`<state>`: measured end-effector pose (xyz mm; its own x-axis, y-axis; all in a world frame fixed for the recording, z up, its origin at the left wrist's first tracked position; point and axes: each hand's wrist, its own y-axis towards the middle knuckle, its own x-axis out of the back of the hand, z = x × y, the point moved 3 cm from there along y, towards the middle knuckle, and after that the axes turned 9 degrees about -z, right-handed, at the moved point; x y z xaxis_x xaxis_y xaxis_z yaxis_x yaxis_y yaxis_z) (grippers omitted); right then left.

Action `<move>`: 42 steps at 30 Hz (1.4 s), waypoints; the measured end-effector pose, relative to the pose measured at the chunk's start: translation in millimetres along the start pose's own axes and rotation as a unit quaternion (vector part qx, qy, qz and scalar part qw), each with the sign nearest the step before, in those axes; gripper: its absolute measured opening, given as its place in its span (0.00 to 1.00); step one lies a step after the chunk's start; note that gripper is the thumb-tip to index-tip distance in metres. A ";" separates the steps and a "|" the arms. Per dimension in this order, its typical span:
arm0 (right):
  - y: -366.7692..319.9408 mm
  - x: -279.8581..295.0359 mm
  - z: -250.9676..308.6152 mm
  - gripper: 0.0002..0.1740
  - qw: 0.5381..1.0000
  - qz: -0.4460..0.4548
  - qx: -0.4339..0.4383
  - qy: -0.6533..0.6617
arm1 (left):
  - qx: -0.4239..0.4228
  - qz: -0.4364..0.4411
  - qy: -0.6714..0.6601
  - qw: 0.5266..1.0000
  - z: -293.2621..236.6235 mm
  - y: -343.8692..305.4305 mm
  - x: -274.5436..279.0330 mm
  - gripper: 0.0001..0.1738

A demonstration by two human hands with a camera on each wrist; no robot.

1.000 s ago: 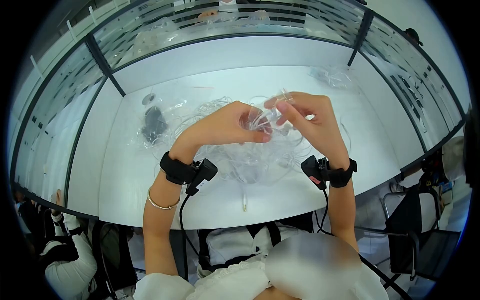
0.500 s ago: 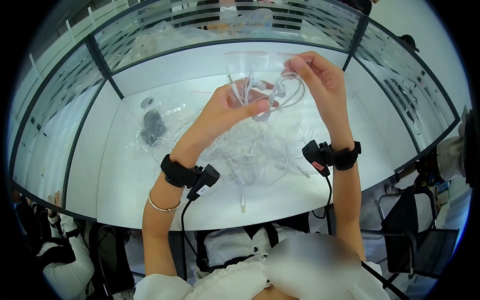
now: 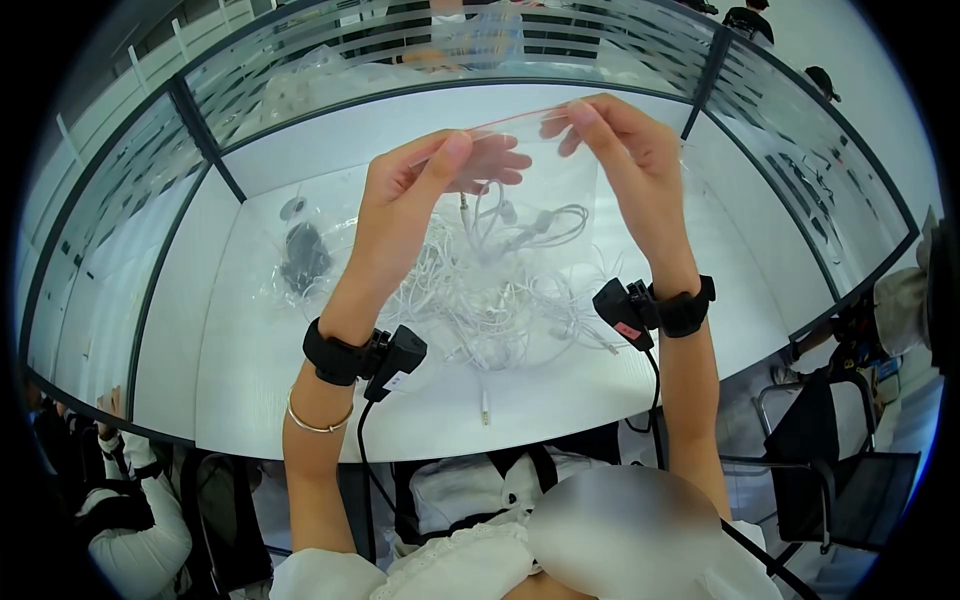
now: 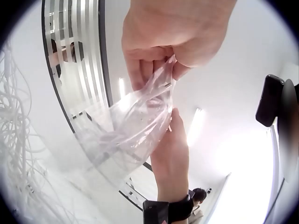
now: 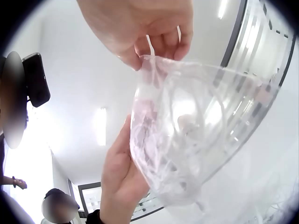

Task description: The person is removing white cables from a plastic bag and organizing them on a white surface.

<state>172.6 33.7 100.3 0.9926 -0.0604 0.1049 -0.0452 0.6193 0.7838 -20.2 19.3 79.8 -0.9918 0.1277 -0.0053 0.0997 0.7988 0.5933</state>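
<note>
Fingers (image 3: 455, 149) closed, left hand (image 3: 403, 200) and right hand (image 3: 643, 180) pinch the zip bag (image 3: 560, 172) top; slippage could spill the earphones (image 3: 560, 226).

Office-like workstation: white desk (image 3: 260, 400), low white partition with striped glass panels (image 3: 440, 50), black-framed chair (image 3: 830, 440) nearby.

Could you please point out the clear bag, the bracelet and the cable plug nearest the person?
Clear bag (image 4: 140, 122): left wrist view, on its crumpled middle.
Bracelet (image 3: 322, 430): head view, on its lower curve.
Cable plug (image 3: 486, 413): head view, metal tip.
</note>
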 end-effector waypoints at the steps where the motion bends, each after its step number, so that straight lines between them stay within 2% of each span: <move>1: -0.9 -3.1 -2.5 0.13 1.000 0.008 -0.014 0.015 | 0.001 -0.006 -0.003 1.000 2.4 -0.2 2.1 0.24; 9: -6.8 -7.2 -25.8 0.12 0.999 -0.008 -0.046 0.014 | 0.022 -0.034 -0.017 0.999 6.7 3.0 12.6 0.16; 15: -16.5 -13.1 -31.3 0.10 0.999 -0.028 -0.034 0.015 | 0.019 -0.019 0.041 0.999 15.5 3.8 13.3 0.10; 18: -22.5 -16.8 -31.7 0.09 0.998 -0.037 -0.023 0.034 | 0.050 0.000 0.031 0.998 15.1 3.7 15.6 0.09; 24: -33.7 -18.7 -38.3 0.06 1.000 -0.004 -0.025 0.019 | -0.030 0.024 0.156 0.987 8.5 1.4 6.1 0.08; 27: -37.8 -23.8 -38.9 0.05 0.999 0.007 -0.023 0.023 | -0.016 0.034 0.238 0.970 -2.7 -3.5 1.8 0.08; 33: -39.6 -24.2 -40.1 0.06 0.997 0.023 -0.046 0.052 | -0.021 0.040 0.175 0.984 6.9 0.4 9.0 0.08; 39: -40.7 -24.8 -42.6 0.06 0.995 0.017 -0.065 0.068 | -0.011 0.039 0.177 0.983 8.2 -0.4 8.5 0.07; 42: -42.0 -25.1 -44.1 0.06 0.995 0.019 -0.071 0.067 | -0.022 0.044 0.223 0.974 8.9 -0.5 8.4 0.07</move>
<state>154.5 43.8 37.7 0.9971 0.0639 0.0419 -0.0752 0.7248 0.6848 -27.8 25.2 72.2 -0.9167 -0.0807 0.3915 0.1929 0.7686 0.6100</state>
